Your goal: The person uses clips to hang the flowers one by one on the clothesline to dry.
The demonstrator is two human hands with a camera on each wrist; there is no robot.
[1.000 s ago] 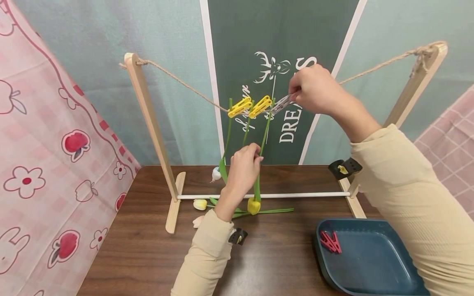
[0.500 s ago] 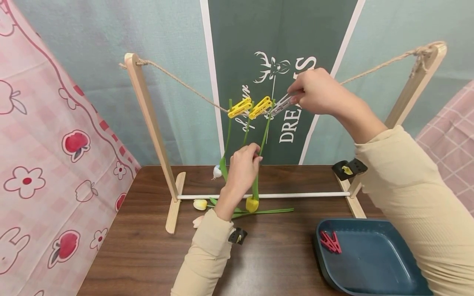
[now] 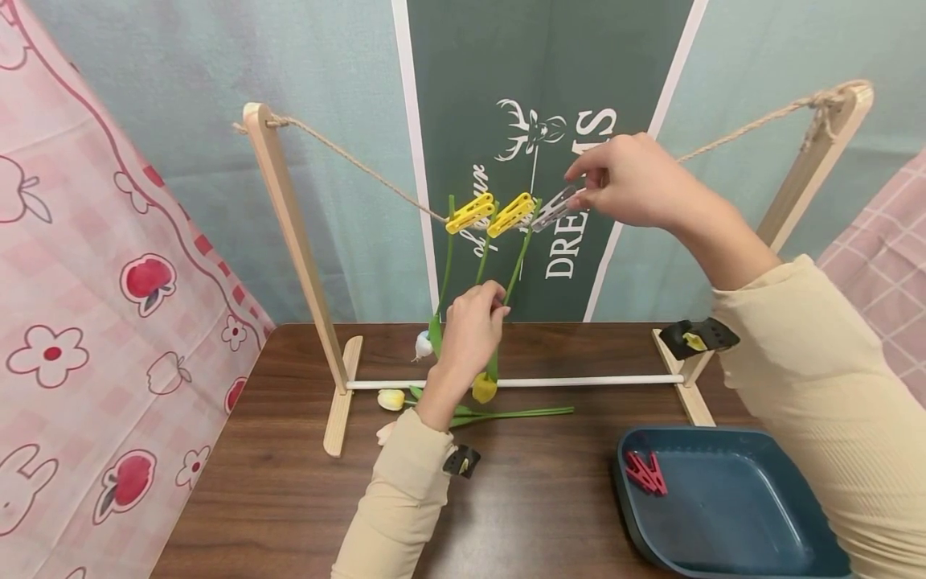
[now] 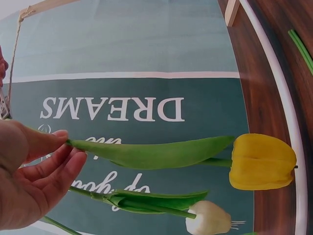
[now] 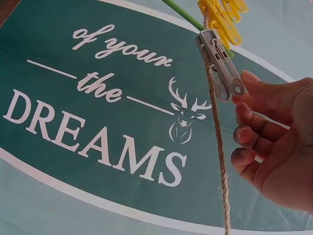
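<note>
- Now, the left hand (image 4: pixel 36 166) has its grip pinching a green stem (image 4: pixel 76 143) between thumb and fingertips, right where the long leaf (image 4: pixel 161 154) begins.
- Over to the right hand (image 5: pixel 281 142): thumb and forefinger are at the handle end of the grey peg (image 5: pixel 220 63), though whether that grip squeezes or merely touches, I can't tell.
- So the yellow tulip (image 4: pixel 264 161) hangs bloom-down, its upper stem at the grey peg on the rope (image 5: pixel 220 137), next to two yellow pegs (image 3: pixel 511 215).
- It looks light, with a springy stem and a soft bloom that could crease; the bare stem seems the place to hold. The peg, probably stiff, slick plastic, wants taking by its handles.
- Further out, loose tulips (image 3: pixel 391 400) lie on the tabletop (image 3: pixel 535 498), and red pegs (image 3: pixel 646 473) sit in the blue tray (image 3: pixel 723 434).
- Hidden: from the head, the left hand covers the middle flower's bloom, the left sleeve (image 3: pixel 405 482) part of a pale bloom (image 3: pixel 383 434); the left wrist view cuts off the grey peg.
</note>
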